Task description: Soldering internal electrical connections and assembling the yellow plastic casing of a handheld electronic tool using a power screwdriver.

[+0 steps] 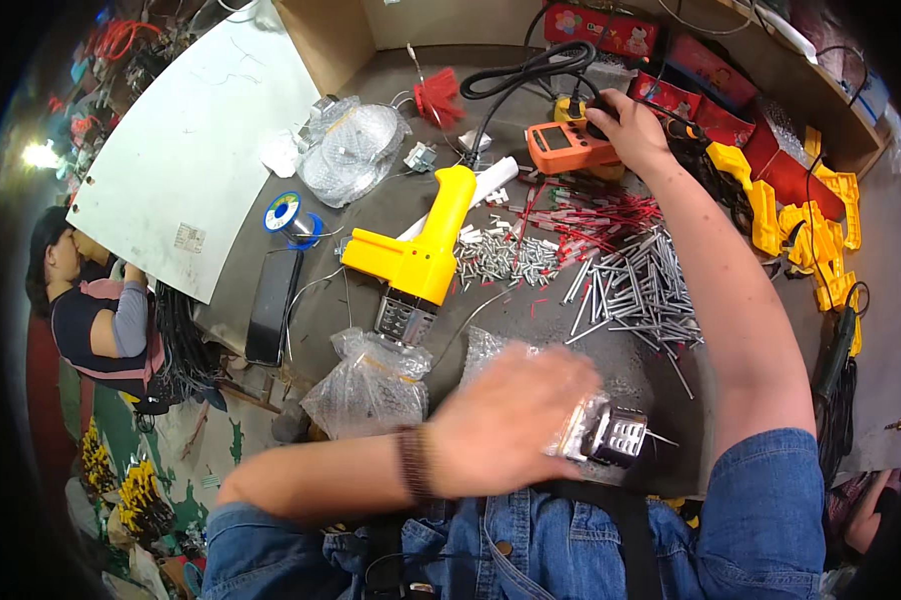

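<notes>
My left hand (506,415), smeared by motion, is over the near edge of the table. A shiny vented metal piece with a thin wire (619,437) shows between its fingers and thumb; whether they grip it I cannot tell. Reaching far forward, my right hand (628,125) has its fingers closed around a dark part at the edge of an orange handheld meter (563,146), which has a small grey screen. Between my arms lies a yellow pistol-shaped heat gun housing (433,240) with a vented metal nose (405,318). Its black cord (486,125) runs back beside the meter.
Bubble-wrapped parts (356,150) and more bubble wrap (371,385) lie leftward, beside a solder spool (289,217) and dark phone (274,305). Screws (511,258), metal rods (641,290) and red leads (606,217) are heaped centrally. Yellow shells (806,240) sit right. Another person (96,315) is at left.
</notes>
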Tool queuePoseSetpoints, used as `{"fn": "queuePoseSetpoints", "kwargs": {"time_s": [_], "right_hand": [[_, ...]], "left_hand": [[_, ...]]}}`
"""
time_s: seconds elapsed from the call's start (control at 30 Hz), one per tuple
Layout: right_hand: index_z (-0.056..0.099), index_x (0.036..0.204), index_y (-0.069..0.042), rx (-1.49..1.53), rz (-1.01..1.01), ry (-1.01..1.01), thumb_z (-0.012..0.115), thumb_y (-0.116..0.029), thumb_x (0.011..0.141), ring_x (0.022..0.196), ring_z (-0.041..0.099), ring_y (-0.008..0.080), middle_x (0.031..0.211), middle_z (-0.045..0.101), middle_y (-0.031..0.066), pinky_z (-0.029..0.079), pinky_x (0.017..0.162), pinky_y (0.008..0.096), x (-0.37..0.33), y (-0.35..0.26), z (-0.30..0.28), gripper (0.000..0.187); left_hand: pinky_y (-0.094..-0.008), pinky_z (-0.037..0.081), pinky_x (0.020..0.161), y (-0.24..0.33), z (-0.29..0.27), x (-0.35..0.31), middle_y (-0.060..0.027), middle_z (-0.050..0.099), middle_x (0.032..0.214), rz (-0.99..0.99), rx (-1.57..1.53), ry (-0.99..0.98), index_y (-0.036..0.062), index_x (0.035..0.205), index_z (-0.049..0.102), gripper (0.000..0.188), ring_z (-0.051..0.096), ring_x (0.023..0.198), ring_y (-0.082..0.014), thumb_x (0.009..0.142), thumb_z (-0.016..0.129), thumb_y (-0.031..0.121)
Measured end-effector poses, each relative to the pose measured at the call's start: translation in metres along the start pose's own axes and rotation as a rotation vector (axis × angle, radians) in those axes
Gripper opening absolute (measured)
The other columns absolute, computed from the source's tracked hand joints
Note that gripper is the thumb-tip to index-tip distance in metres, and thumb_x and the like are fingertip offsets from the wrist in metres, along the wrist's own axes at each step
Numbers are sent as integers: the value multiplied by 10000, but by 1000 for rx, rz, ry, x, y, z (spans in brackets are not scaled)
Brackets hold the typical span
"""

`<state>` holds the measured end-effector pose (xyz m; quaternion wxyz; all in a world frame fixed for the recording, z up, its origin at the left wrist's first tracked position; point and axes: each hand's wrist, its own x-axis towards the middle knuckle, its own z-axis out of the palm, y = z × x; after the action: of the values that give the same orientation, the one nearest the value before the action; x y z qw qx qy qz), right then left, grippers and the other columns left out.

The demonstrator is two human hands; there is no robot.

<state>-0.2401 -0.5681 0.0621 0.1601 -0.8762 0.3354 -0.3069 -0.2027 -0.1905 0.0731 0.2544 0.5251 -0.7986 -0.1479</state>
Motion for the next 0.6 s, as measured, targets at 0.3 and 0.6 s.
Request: {"fn": "queuePoseSetpoints", "kwargs": {"time_s": [0.3, 0.6], "right_hand": [[608, 1292, -80, 75, 8, 8, 660, -385, 933, 1067, 656, 385, 1130, 703, 194, 505, 916, 438, -6, 3, 3, 474], [636, 1237, -73, 99, 20, 50, 660, -370, 928, 1036, 661, 386, 1096, 704, 203, 510, 894, 437, -9, 2, 6, 429]], "left_hand": [[-513, 308, 1140, -52, -7, -96, -320, 445, 1390, -616, 536, 346, -107, 1480, 284, 929, 426, 1295, -492, 764, 780, 216], [-508, 349, 1055, -58, -7, -86, -288, 487, 1298, -571, 513, 354, -127, 1478, 260, 964, 470, 1189, -454, 757, 798, 218]]}}
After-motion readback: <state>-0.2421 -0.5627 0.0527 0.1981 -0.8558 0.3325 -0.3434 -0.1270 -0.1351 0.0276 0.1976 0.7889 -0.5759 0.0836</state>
